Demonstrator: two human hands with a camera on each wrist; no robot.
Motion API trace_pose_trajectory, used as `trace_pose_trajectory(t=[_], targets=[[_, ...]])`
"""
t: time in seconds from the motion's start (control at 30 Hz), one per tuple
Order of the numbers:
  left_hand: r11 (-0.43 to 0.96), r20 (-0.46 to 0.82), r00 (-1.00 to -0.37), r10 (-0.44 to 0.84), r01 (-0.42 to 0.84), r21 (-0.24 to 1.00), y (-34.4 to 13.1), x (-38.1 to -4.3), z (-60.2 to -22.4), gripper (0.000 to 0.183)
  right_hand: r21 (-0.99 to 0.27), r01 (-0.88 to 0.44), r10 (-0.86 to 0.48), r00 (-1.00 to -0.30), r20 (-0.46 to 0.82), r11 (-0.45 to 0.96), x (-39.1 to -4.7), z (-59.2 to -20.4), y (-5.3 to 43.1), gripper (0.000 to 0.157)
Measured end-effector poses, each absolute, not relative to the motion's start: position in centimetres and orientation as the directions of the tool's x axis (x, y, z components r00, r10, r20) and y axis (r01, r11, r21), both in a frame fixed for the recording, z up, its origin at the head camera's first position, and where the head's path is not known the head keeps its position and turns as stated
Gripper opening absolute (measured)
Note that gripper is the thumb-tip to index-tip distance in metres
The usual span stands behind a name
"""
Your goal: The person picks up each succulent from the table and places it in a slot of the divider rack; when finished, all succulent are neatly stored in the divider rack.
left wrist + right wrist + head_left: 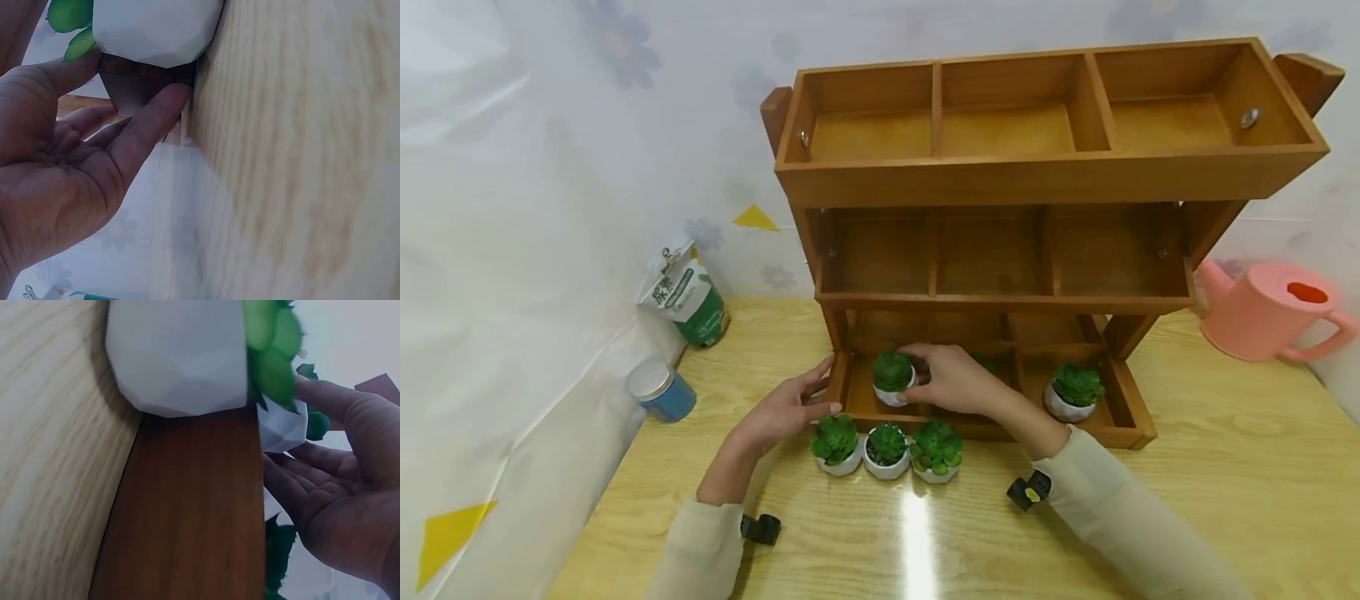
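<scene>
My right hand (958, 379) pinches the white pot of a small potted succulent (892, 372) between thumb and fingers, over the left compartment of the wooden shelf's lowest tier. In the right wrist view, this pot (281, 428) shows partly behind a nearer one. My left hand (782, 412) rests against the front left corner of the wooden shelf (1052, 179), its fingers along the side and its thumb at the front. Beside that thumb, a row of potted succulents (886, 450) stands on the table before the shelf. Another potted succulent (1073, 392) sits in the right compartment.
The shelf's upper two tiers have three compartments each. A pink watering can (1270, 312) stands at the right. To the left are a blue jar (662, 392) and a green-and-white pouch (688, 300) with a clip. Some green leaves (988, 362) show behind my right hand.
</scene>
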State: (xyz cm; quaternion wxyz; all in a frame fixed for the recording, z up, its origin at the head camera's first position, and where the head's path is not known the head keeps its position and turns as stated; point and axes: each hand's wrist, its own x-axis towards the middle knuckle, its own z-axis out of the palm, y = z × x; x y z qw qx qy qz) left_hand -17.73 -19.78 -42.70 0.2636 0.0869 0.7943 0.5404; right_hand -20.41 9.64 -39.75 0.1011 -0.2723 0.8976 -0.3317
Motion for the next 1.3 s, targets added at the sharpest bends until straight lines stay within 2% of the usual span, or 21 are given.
trace_pose_trajectory(t=[0.3, 0.67, 1.03, 1.3], targets=[[0.389, -0.309, -0.841, 0.444, -0.129, 0.912, -19.8, -17.9, -43.0, 0.080, -0.580, -0.433, -0.553, -0.832, -0.037, 0.690, -21.5, -40.3, 7.8, 0.070], [0.391, -0.308, -0.840, 0.446, -0.127, 0.912, -19.8, -17.8, -43.1, 0.080, -0.550, -0.434, -0.564, -0.822, -0.084, 0.714, -21.6, -41.0, 6.4, 0.065], [0.396, -0.322, -0.841, 0.434, -0.143, 0.907, -19.9, -17.8, -42.9, 0.080, -0.481, -0.453, -0.580, -0.801, -0.150, 0.750, -21.8, -40.0, 5.8, 0.058], [0.392, -0.324, -0.841, 0.433, -0.148, 0.908, -19.9, -17.7, -42.9, 0.080, -0.490, -0.439, -0.574, -0.802, -0.164, 0.753, -21.1, -38.7, 6.6, 0.069]])
